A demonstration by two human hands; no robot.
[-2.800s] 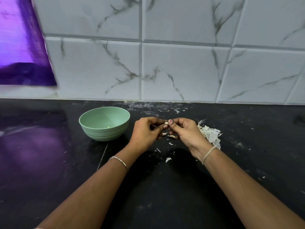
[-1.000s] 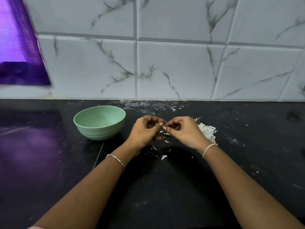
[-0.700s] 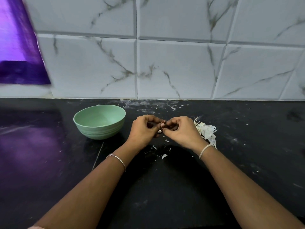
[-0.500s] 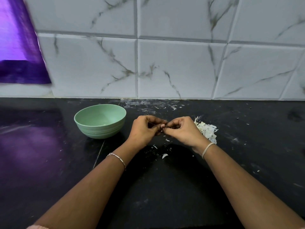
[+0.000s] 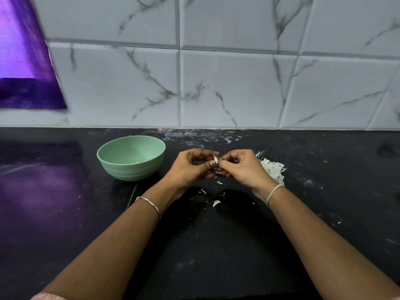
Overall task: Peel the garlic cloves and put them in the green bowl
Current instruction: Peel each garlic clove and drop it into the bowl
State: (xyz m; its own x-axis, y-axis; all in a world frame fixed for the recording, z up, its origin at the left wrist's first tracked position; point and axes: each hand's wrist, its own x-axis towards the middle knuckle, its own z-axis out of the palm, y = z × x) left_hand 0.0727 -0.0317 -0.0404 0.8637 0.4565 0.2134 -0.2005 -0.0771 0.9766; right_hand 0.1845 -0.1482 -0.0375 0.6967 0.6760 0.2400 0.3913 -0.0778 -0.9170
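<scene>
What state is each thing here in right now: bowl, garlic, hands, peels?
green bowl: upright, nearly empty.
garlic clove: pinched between both hands.
left hand: pinching the clove.
right hand: pinching the clove.
peel pile: loose heap right of the hands.
counter: littered with peel scraps.

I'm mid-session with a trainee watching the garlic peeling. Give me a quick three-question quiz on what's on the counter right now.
1. True or false: the green bowl stands to the left of the left hand.
2. Where does the pile of garlic skins lie? A in the green bowl; B on the counter beside the right hand; C left of the green bowl.
3. Fill in: both hands pinch one ____ between their fingertips.
Key: 1 true; 2 B; 3 garlic clove.
</scene>
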